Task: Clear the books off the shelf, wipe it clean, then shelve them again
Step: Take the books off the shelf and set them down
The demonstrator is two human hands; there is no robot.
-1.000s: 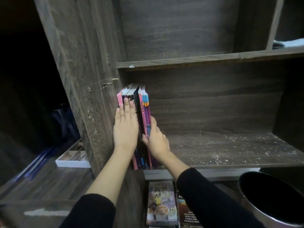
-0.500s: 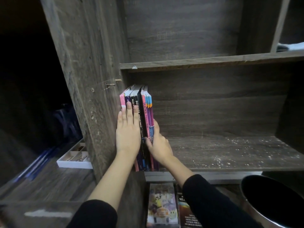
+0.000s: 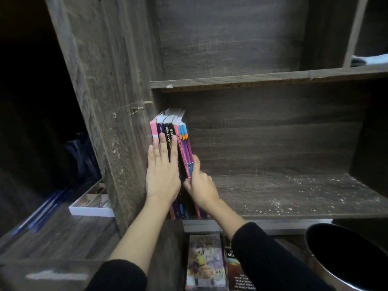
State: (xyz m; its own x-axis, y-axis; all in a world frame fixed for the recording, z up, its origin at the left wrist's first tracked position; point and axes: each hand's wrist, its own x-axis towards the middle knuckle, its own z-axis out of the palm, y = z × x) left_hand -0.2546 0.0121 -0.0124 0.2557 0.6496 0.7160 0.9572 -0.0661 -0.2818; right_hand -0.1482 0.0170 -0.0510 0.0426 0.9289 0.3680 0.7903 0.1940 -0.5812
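Shelf [image 3: 294, 198]: dusty, books [image 3: 182, 141] upright at left end.
Tray [image 3: 92, 212]: lower left, small items inside.
Left hand [image 3: 162, 175]: flat on spines.
Right hand [image 3: 201, 185]: gripping rightmost books.

Left hand [image 3: 162, 175] flat against the books [image 3: 182, 141], fingers straight, right hand [image 3: 200, 185] just beside it, thumb and curled fingers gripping the rightmost ones, forearms bare.

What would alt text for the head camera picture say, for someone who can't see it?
A person's left hand presses flat on the spines of upright books at the left end of a white-specked wooden shelf, while the right hand grips the row's right side. Below, two loose books lie beside a black bin.
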